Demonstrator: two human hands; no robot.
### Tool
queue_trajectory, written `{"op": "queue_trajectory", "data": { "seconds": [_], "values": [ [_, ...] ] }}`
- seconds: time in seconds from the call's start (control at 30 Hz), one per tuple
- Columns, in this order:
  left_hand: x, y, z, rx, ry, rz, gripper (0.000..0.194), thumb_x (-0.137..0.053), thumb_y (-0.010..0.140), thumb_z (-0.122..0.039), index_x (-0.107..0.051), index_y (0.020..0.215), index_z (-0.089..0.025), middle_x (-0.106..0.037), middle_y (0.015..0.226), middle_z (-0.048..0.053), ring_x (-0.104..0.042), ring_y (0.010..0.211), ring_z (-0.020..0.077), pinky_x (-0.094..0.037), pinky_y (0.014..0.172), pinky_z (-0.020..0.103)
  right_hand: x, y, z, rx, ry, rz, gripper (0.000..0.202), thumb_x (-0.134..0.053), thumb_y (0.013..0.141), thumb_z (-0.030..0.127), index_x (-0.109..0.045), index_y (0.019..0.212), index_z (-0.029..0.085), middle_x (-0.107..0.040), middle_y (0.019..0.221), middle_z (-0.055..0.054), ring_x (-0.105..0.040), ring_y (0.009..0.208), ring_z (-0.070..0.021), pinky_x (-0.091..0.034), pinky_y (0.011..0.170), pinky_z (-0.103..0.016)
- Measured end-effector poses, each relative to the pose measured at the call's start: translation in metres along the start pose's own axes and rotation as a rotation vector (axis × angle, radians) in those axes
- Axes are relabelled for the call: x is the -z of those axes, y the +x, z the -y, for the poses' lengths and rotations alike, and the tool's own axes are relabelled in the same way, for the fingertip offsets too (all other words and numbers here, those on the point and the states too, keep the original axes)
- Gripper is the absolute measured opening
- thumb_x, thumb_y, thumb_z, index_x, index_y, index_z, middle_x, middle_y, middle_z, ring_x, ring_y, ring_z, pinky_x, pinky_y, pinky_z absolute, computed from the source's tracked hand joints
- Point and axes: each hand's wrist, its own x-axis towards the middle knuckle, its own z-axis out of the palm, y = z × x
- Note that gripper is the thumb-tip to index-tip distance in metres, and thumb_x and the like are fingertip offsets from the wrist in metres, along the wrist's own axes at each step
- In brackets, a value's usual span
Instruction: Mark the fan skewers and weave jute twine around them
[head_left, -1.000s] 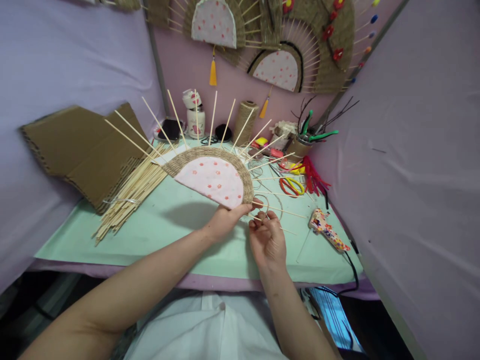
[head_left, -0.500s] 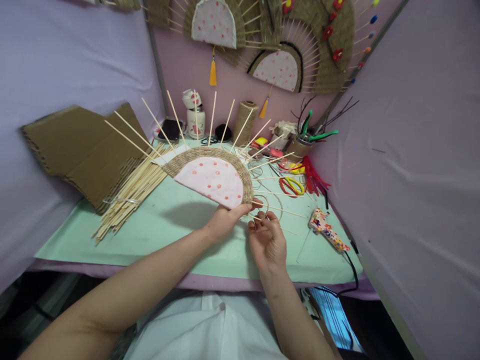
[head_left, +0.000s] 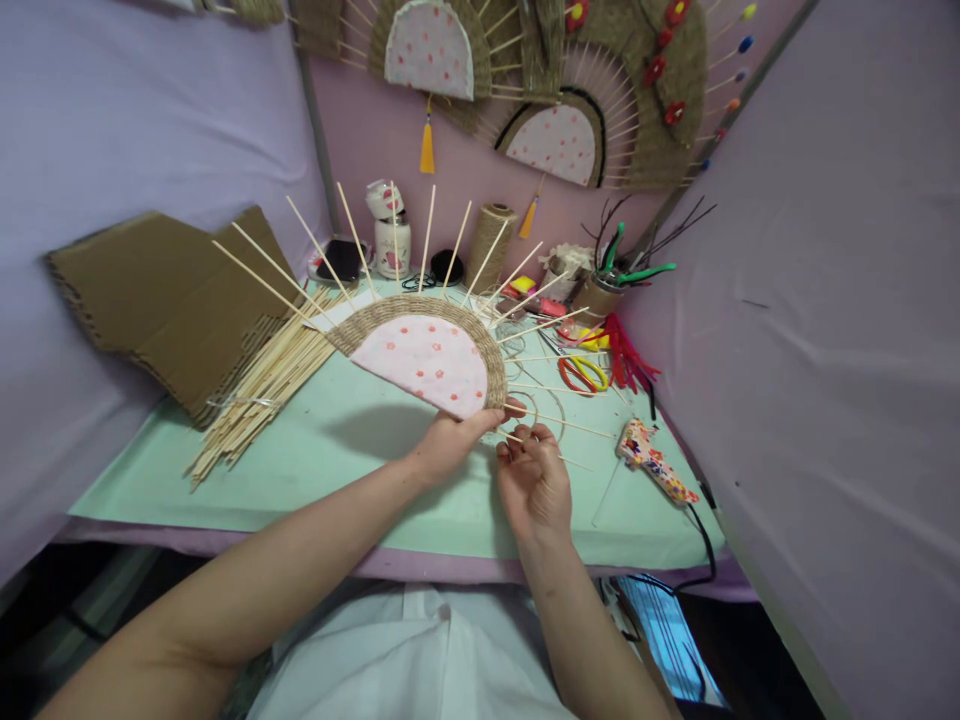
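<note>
My left hand (head_left: 448, 440) is closed on the lower right corner of a half-round woven fan (head_left: 427, 360). Its middle is pale pink cloth with small red flower marks, edged by a band of wound jute twine (head_left: 495, 365). Thin wooden sticks (head_left: 427, 240) radiate from that band. Beside this corner, my right hand (head_left: 536, 490) has its fingers curled together at the lowest stick (head_left: 577, 464), palm turned up. Whether twine is also between those fingertips is hidden. Loose loops of twine (head_left: 559, 405) lie behind my right hand.
A bundle of wooden sticks (head_left: 259, 400) and folded cardboard (head_left: 165, 300) lie left. A twine spool (head_left: 491, 245) stands at the back. Scissors (head_left: 585, 373), a flowered glue gun (head_left: 654, 465) with a cord, and a can with green-handled pliers (head_left: 600, 295) are right.
Almost nothing differs. The fingers of my right hand have shifted very slightly at the lowest stick; my left hand keeps the fan in the same place.
</note>
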Motion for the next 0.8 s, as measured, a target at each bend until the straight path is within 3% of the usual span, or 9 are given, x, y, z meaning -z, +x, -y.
{"op": "queue_trajectory", "data": {
  "seconds": [0.2, 0.4, 0.8],
  "values": [
    [0.0008, 0.0002, 0.0001, -0.008, 0.022, 0.003, 0.026, -0.061, 0.078, -0.027, -0.072, 0.097, -0.015, -0.069, 0.109, 0.008, -0.060, 0.108, 0.0234, -0.041, 0.100, 0.037, -0.0016, 0.0000, 0.0006, 0.003, 0.027, -0.019, 0.024, -0.068, 0.058, 0.012, -0.056, 0.076, 0.023, -0.057, 0.072, 0.006, -0.052, 0.066, -0.0085, -0.041, 0.061, -0.023],
    [0.0008, 0.0002, 0.0024, -0.008, 0.006, -0.004, 0.027, -0.061, 0.078, -0.027, -0.072, 0.098, -0.014, -0.069, 0.109, 0.009, -0.060, 0.108, 0.0240, -0.041, 0.100, 0.038, 0.0016, -0.0001, 0.0009, -0.048, 0.088, -0.030, 0.027, -0.067, 0.059, 0.012, -0.057, 0.082, 0.023, -0.060, 0.083, 0.005, -0.056, 0.077, -0.0088, -0.042, 0.067, -0.023],
    [0.0004, 0.0006, -0.0004, -0.010, 0.023, 0.013, 0.025, -0.060, 0.078, -0.026, -0.072, 0.096, -0.014, -0.070, 0.108, 0.008, -0.059, 0.108, 0.0228, -0.041, 0.100, 0.037, 0.0023, 0.0008, -0.0014, -0.013, 0.023, -0.001, 0.026, -0.069, 0.059, 0.013, -0.055, 0.079, 0.023, -0.057, 0.074, 0.007, -0.052, 0.066, -0.0080, -0.038, 0.062, -0.023]
  ]
}}
